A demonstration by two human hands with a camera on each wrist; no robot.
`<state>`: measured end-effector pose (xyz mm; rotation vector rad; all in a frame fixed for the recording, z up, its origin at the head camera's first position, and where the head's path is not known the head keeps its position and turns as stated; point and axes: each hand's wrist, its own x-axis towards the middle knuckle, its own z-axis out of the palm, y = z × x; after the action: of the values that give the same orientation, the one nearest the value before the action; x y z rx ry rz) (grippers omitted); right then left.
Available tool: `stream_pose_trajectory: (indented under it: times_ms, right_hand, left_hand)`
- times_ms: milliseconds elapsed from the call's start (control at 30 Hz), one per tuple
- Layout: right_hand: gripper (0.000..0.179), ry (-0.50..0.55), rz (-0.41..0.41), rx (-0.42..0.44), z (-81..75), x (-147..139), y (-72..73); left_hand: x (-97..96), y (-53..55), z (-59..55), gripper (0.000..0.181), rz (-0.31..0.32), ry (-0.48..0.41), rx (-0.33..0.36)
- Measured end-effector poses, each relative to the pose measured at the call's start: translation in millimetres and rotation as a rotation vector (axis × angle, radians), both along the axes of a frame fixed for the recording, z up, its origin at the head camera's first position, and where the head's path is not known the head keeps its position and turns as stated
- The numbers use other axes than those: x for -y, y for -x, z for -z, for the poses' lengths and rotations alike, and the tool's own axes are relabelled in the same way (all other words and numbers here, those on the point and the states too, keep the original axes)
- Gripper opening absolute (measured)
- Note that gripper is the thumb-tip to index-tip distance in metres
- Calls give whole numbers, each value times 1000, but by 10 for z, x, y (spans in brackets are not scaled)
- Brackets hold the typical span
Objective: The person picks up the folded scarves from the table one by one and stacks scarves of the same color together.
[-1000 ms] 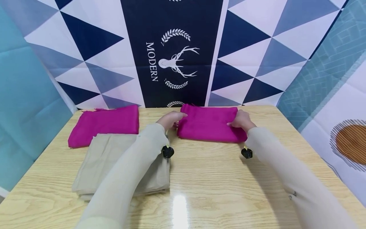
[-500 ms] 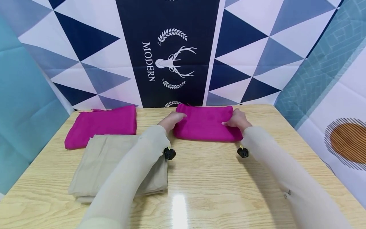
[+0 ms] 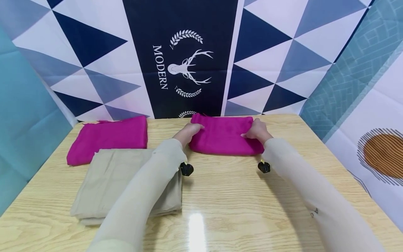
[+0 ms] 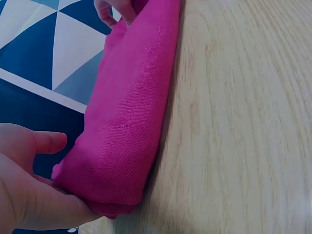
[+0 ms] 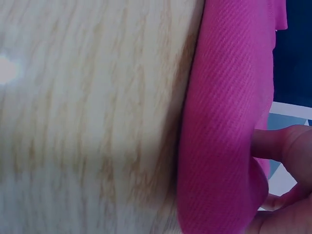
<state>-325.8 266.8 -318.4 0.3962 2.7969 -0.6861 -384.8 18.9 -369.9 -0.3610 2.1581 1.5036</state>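
Note:
A folded magenta cloth (image 3: 225, 134) lies at the back of the wooden table, right of the middle. At its left end is my left hand (image 3: 189, 133). In the left wrist view its thumb (image 4: 51, 142) stretches out apart from the fabric, while the fingers go behind the cloth's end, partly hidden. My right hand (image 3: 257, 131) pinches the opposite end: in the right wrist view the thumb (image 5: 269, 144) presses into the top and the fingers bend round the edge, bunching the fabric. The cloth's long front edge is rounded and close to the tabletop.
Another folded magenta cloth (image 3: 110, 134) lies at the back left. In front of it is a stack of folded beige cloth (image 3: 116, 178), partly hidden beneath the left sleeve (image 3: 141, 189). A patterned backdrop (image 3: 185, 66) rises directly behind the wooden table (image 3: 230, 203).
The head view has shifted slightly, moving the scene leftward. My left hand has come in further against the magenta cloth's left end. The right hand keeps its hold on the right end.

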Motion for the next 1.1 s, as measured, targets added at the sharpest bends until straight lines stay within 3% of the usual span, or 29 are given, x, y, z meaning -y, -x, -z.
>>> stream_pose_trajectory:
  times_ms: [100,167,400,533,633,700,767,867,933,1000,1100]
  right_hand:
    - [76,17,5,-10,29,6,10]
    - [77,58,26,-17,38,7,10]
    - [82,327,187,43,65,-130,-44]
    - [85,421,175,94,65,-200,-34]
    - [81,421,139,121,39,-228,-10]
    - [79,441,128,149,6,-257,-4]
    - [80,462,121,185,-26,-279,-1]
    - [82,508,117,256,-58,-313,10]
    - [82,544,125,296,-74,-324,21]
    - [81,567,129,324,-83,-334,36]
    - [77,598,134,343,-107,-329,46]
  left_hand:
    - [9,200,212,61,-9,-43,31]
    - [60,146,120,66,2,-87,75]
    - [131,-302,-471,53,-25,-145,162]
    - [211,-383,-590,52,-23,-144,193]
    - [249,-344,-555,46,-12,-129,191]
    - [264,-221,-423,37,-5,-141,184]
    - [286,1,-184,27,-6,-167,185]
    - [325,424,281,20,-11,-217,200]
    - [350,540,413,22,-30,-229,191]
    - [367,481,357,25,-42,-243,168]
    - [360,68,-72,27,-82,-221,110]
